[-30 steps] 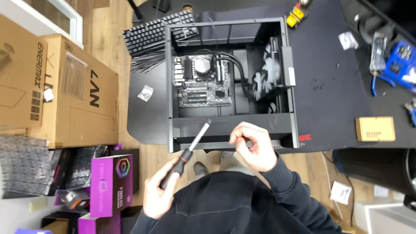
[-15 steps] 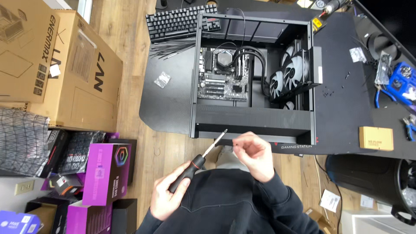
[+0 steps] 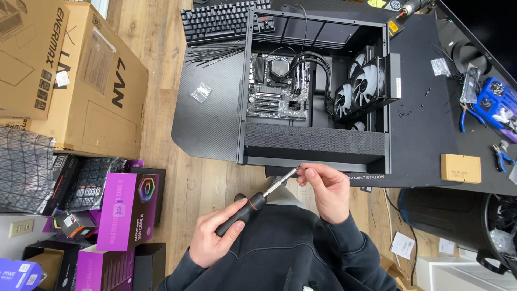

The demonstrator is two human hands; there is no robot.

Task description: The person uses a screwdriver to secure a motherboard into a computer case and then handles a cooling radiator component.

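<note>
Fingertips of the right hand [image 3: 328, 189] pinch at the metal tip of a screwdriver [image 3: 257, 202], just below the front edge of the open black computer case [image 3: 315, 145]. Curled tight, the left hand [image 3: 215, 237] grips its black handle. Behind the case lies a keyboard [image 3: 223, 21]; cardboard boxes [image 3: 81, 81] stand left.

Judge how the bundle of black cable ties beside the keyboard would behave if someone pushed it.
The cable ties are thin loose strips, so they would probably fan apart rather than slide together. They look light and bendy. Lying flat on the mat, they seem unlikely to roll.
</note>
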